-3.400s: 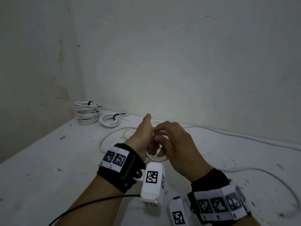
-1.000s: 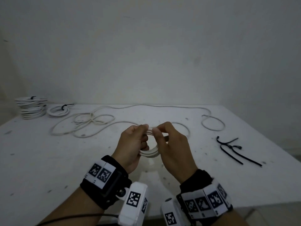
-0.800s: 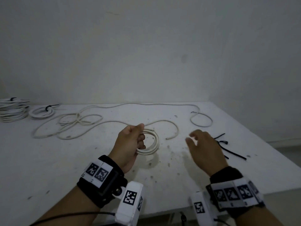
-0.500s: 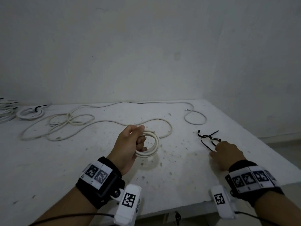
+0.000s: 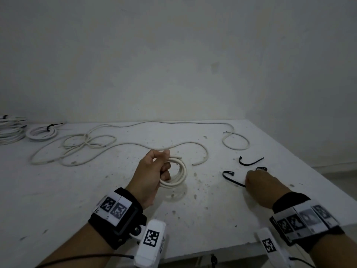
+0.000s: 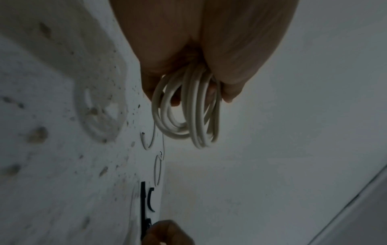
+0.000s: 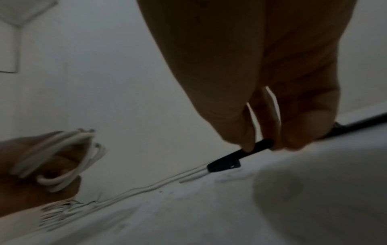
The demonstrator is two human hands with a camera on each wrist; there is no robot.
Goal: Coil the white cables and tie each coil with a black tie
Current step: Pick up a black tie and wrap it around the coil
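Pinching a black tie at the table, the right hand lay right of the coil gripped by the left hand.

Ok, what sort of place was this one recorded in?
Probably a bare workroom or storage corner rather than a home. A rough, speckled white table stands against plain stained walls, and it carries only work stock: loose white cable, tied coils and black ties.
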